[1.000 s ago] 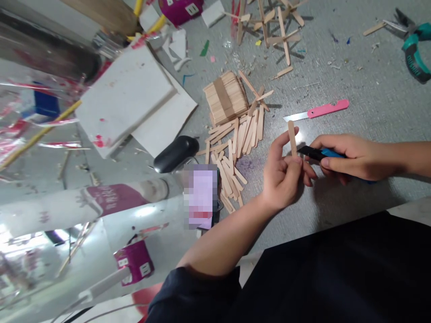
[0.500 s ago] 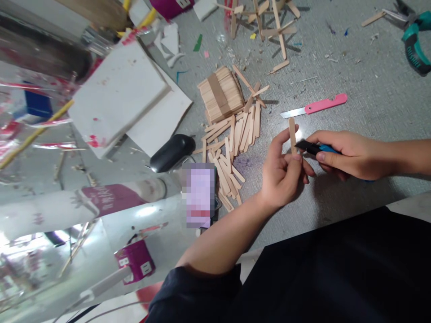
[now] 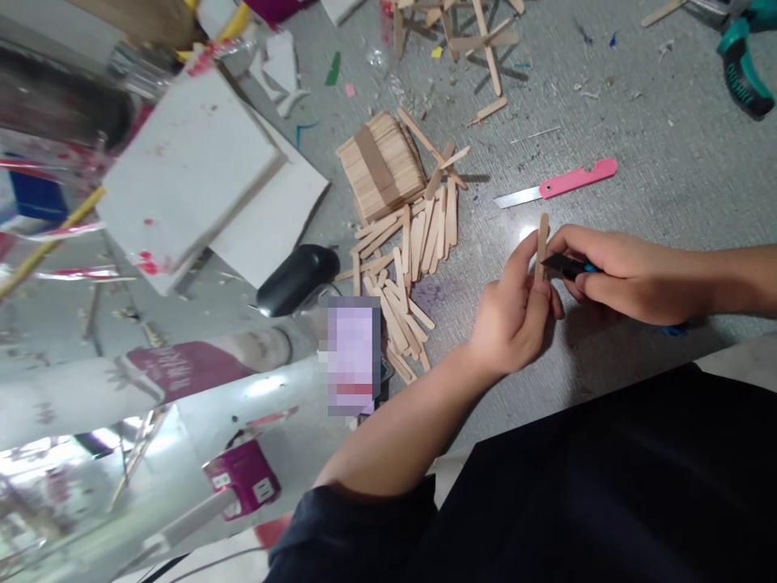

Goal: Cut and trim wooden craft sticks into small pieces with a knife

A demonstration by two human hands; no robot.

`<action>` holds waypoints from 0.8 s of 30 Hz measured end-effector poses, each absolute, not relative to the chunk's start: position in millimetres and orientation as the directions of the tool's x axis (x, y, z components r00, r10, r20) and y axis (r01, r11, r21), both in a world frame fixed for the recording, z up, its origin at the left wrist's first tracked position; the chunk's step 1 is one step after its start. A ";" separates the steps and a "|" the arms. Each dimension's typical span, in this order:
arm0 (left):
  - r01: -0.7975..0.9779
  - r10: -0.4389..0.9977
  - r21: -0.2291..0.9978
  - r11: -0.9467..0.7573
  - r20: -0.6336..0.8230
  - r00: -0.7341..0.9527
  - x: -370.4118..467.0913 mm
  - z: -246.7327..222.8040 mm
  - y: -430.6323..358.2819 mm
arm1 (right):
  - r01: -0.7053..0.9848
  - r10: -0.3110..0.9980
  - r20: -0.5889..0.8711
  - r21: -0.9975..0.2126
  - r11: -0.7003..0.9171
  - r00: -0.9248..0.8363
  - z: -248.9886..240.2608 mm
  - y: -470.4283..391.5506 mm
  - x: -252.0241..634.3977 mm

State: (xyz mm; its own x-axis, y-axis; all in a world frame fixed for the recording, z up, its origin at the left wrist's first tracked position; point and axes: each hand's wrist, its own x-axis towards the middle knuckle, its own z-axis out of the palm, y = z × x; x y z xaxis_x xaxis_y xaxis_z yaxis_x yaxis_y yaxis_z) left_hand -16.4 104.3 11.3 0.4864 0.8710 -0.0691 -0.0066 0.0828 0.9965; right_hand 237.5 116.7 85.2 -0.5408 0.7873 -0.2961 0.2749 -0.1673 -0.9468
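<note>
My left hand (image 3: 513, 312) pinches a wooden craft stick (image 3: 542, 235), which stands roughly upright between thumb and fingers. In my right hand (image 3: 631, 275) is a utility knife (image 3: 574, 267) with a black front and blue body. Its dark blade tip meets or nearly meets the stick's edge; I cannot tell whether it cuts in. Just beyond both hands lies a pink folding knife (image 3: 576, 179) with its blade out. Loose craft sticks (image 3: 404, 304) are scattered left of my left hand, beside a banded bundle of craft sticks (image 3: 384, 166).
Joined stick pieces (image 3: 479, 36) stand at the back. Teal-handled pliers (image 3: 744, 77) lie at the far right. Toward the left are a phone with a blurred screen (image 3: 352, 356), a black computer mouse (image 3: 297, 279), white boards (image 3: 191, 170) and a purple power socket (image 3: 246, 478).
The craft stick and my left fingers have shifted slightly right, closer to my right hand. The stick has turned more edge-on. The whole view has moved a little.
</note>
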 end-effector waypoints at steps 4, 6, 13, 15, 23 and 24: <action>0.032 0.838 0.998 0.047 -0.057 0.542 -20.2 12.7 104.8 | 0.347 0.802 -0.334 -0.923 -0.170 -0.495 85.5 116.9 233.6; 0.018 0.840 0.997 0.076 -0.074 0.537 -20.6 12.0 104.9 | 0.378 0.821 -0.336 -0.912 -0.161 -0.461 85.6 117.1 231.1; 0.015 0.851 0.998 0.061 -0.060 0.522 -16.8 9.2 103.9 | 0.301 0.831 -0.317 -0.934 -0.190 -0.457 82.6 115.1 228.0; 0.032 0.857 0.997 0.065 -0.072 0.510 -16.1 11.2 103.8 | 0.299 0.829 -0.321 -0.934 -0.197 -0.458 82.0 114.8 228.2; 0.195 0.853 0.975 -0.110 -0.009 0.522 -17.9 22.8 105.8 | 0.351 0.838 -0.333 -0.918 -0.184 -0.431 82.6 114.5 228.1; 0.232 0.854 0.962 -0.146 0.004 0.521 -18.7 22.8 106.1 | 0.355 0.840 -0.343 -0.914 -0.196 -0.419 82.2 113.7 228.4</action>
